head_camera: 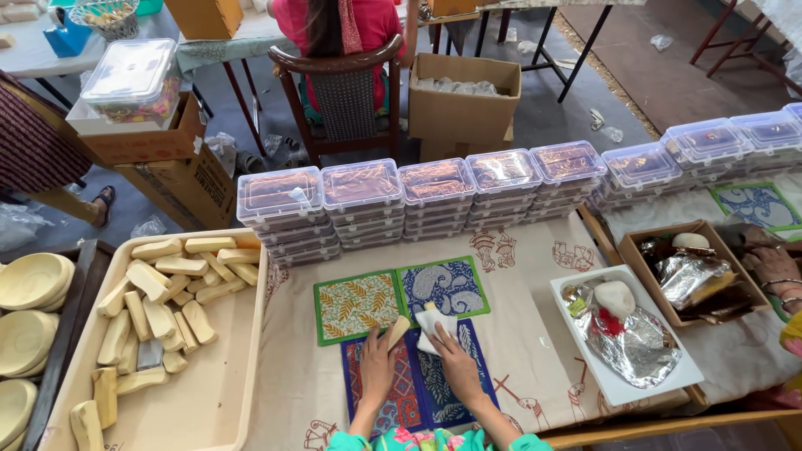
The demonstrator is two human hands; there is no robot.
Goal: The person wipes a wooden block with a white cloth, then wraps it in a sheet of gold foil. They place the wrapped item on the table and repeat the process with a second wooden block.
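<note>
Gripping a pale bar [398, 329] over the patterned mats [401, 302], the left hand [378, 366] steadies it while the right hand [451, 361] pinches a white cloth [433, 324] against it. Rubbing too hard could knock the bar loose.

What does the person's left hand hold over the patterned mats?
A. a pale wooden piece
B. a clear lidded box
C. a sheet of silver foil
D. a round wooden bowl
A: the left hand grips a pale wooden piece above the patterned mats, while the right hand holds a white cloth beside it.
</note>
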